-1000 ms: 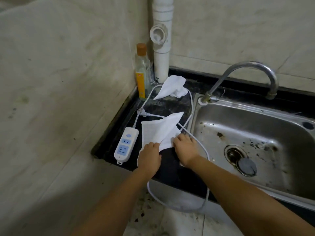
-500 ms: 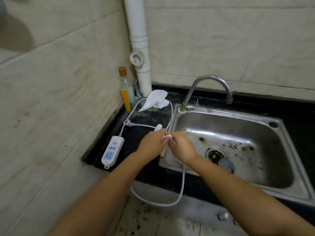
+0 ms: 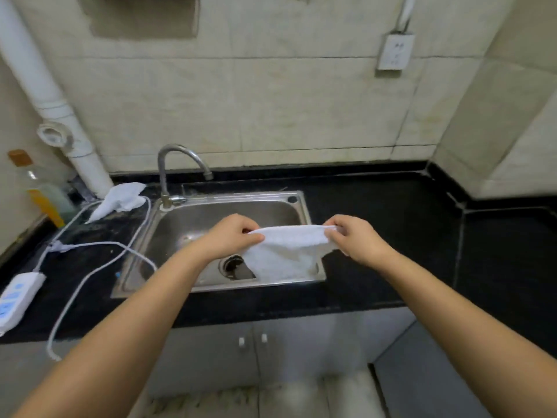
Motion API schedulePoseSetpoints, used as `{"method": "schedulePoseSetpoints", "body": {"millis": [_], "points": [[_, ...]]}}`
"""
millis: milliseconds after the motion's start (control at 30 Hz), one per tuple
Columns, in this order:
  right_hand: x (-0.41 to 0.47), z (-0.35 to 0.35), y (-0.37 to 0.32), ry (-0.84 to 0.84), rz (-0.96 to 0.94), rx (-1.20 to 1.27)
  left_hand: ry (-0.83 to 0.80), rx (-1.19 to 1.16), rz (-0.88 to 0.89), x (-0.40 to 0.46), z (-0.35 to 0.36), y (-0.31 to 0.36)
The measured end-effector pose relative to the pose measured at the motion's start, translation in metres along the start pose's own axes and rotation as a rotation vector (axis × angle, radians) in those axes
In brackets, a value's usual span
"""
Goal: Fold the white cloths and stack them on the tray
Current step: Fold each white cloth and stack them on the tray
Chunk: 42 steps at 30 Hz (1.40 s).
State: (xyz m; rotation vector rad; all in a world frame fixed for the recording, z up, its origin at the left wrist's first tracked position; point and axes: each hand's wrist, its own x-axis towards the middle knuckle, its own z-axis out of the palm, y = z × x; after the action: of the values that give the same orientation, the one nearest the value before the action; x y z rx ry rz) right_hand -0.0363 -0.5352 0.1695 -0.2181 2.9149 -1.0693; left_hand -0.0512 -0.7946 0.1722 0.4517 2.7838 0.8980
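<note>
A white cloth (image 3: 286,251) hangs stretched between both my hands above the right part of the steel sink (image 3: 304,206). My left hand (image 3: 232,235) pinches its left top corner and my right hand (image 3: 352,238) pinches its right top corner. The cloth's lower part droops over the sink's front right rim. A second white cloth (image 3: 120,199) lies crumpled on the black counter at the back left, beside the white pipe (image 3: 60,116). No tray is in view.
A curved tap (image 3: 180,164) stands behind the sink. A white power strip (image 3: 15,294) and its cable (image 3: 90,267) lie on the left counter near a bottle (image 3: 42,194). Black counter (image 3: 407,230) extends to the right. A wall socket (image 3: 394,52) sits above.
Both hands lifted the cloth off the left counter, carried it rightward over the sink and pulled it out wide between them. The view swung right.
</note>
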Motion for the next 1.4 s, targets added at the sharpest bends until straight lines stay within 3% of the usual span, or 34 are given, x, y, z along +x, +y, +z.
{"method": "schedulePoseSetpoints", "body": {"millis": [100, 200, 433, 567, 667, 800, 933, 1100, 1233, 1400], "points": [[-0.032, -0.054, 0.064, -0.130, 0.159, -0.150, -0.164, 0.053, 0.104, 0.027, 0.036, 0.037], [-0.053, -0.092, 0.111, 0.012, 0.271, -0.084, -0.233, 0.040, 0.144, 0.056, 0.066, 0.072], [-0.020, -0.142, 0.181, 0.471, 0.432, 0.071, -0.070, -0.122, 0.128, 0.154, 0.107, 0.129], [0.019, -0.160, 0.202, 0.579, 0.454, 0.229, 0.050, -0.161, 0.133, 0.203, 0.113, 0.153], [0.035, -0.168, 0.213, 0.596, 0.428, 0.305, 0.077, -0.370, 0.123, 0.227, 0.117, 0.157], [0.032, -0.160, 0.240, 0.498, 0.393, 0.436, -0.137, -0.561, 0.117, 0.238, 0.137, 0.133], [0.013, -0.123, 0.286, 0.169, 0.503, 0.369, -0.412, -0.392, 0.000, 0.233, 0.179, 0.093], [0.000, -0.088, 0.329, -0.231, 0.625, 0.318, -0.597, -0.169, -0.112, 0.228, 0.218, 0.065], [0.030, -0.095, 0.336, -0.318, 0.593, 0.247, -0.561, -0.103, -0.246, 0.241, 0.222, 0.065], [0.091, -0.103, 0.346, -0.147, 0.587, 0.140, -0.212, -0.144, -0.336, 0.280, 0.224, 0.074]]}}
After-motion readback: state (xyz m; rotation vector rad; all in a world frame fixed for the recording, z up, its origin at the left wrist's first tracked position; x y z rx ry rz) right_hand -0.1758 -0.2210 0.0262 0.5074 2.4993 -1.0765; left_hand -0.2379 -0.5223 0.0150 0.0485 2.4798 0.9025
